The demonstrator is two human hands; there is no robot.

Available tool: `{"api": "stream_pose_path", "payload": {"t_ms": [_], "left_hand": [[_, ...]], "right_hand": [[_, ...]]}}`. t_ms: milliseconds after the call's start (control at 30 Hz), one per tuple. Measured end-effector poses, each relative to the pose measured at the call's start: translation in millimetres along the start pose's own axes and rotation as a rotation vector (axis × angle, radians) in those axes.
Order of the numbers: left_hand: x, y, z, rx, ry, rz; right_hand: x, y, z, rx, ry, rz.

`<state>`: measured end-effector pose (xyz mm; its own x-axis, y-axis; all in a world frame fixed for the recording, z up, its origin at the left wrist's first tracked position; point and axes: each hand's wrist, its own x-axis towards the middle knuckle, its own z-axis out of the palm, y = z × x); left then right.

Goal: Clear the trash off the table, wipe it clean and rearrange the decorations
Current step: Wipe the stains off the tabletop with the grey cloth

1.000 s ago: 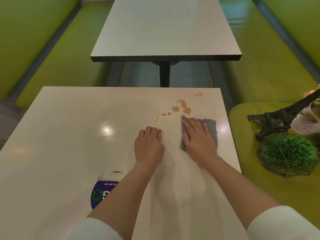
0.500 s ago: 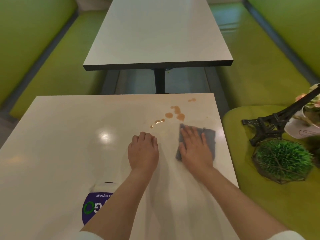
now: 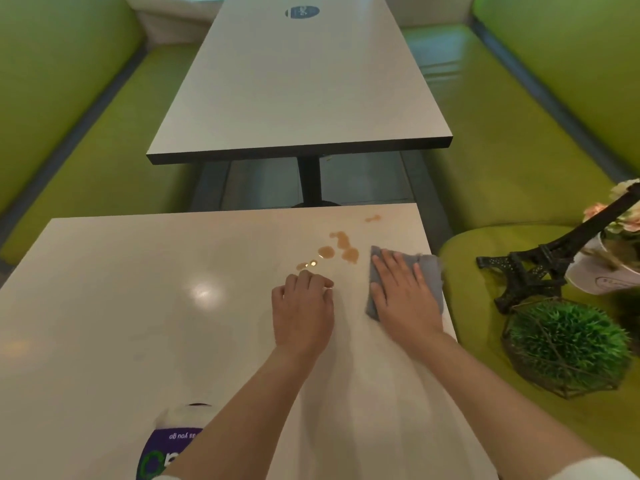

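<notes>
A white table fills the lower part of the head view. Brown spill drops lie near its far right corner. My right hand presses flat on a grey cloth at the table's right edge, just right of the spill. My left hand rests on the tabletop with its fingers loosely curled, holding nothing, close below the smallest drops. On the green seat to the right stand a black Eiffel Tower model, a green spiky ball in a wire frame and a white pot with pink flowers.
A purple round sticker sits on the table's near edge, partly hidden by my left arm. A second white table stands beyond a gap. Green benches run along both sides.
My right hand has slid the cloth rightward to the table's right edge, away from the spill. The left hand's fingers have curled a little. The camera has tilted up.
</notes>
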<state>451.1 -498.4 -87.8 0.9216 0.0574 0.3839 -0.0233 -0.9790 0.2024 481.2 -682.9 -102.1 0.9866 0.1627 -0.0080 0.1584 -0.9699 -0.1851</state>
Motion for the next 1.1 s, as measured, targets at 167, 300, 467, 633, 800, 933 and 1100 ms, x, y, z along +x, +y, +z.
{"api": "stream_pose_path", "payload": {"t_ms": [167,300,467,633,800,933,1100], "left_hand": [[-0.7,16.2,9.6,0.012,0.03,0.115],[2.5,18.8,5.4,0.006,0.026,0.099],[12.3,15.4,3.0,-0.006,-0.019,0.11],[19.3,9.9,2.3,-0.065,-0.085,0.076],[55.7,6.5,-4.0,-0.109,-0.248,-0.016],[88.7,-11.4,0.4,-0.204,-0.161,-0.109],[125.6,-57.0,16.4,-0.067,-0.2,-0.332]], "right_hand": [[36.1,36.1,-6.9,-0.006,0.009,0.166],[37.3,15.0,-6.5,-0.015,0.002,0.201],[25.6,17.8,-2.6,-0.002,-0.028,-0.078],[74.3,27.7,-8.3,-0.027,0.001,0.198],[78.5,13.9,-8.8,-0.018,-0.037,-0.077],[107.7,40.1,-12.2,-0.027,-0.026,0.033],[124.0,15.5,-10.3,-0.005,-0.04,0.061]]}}
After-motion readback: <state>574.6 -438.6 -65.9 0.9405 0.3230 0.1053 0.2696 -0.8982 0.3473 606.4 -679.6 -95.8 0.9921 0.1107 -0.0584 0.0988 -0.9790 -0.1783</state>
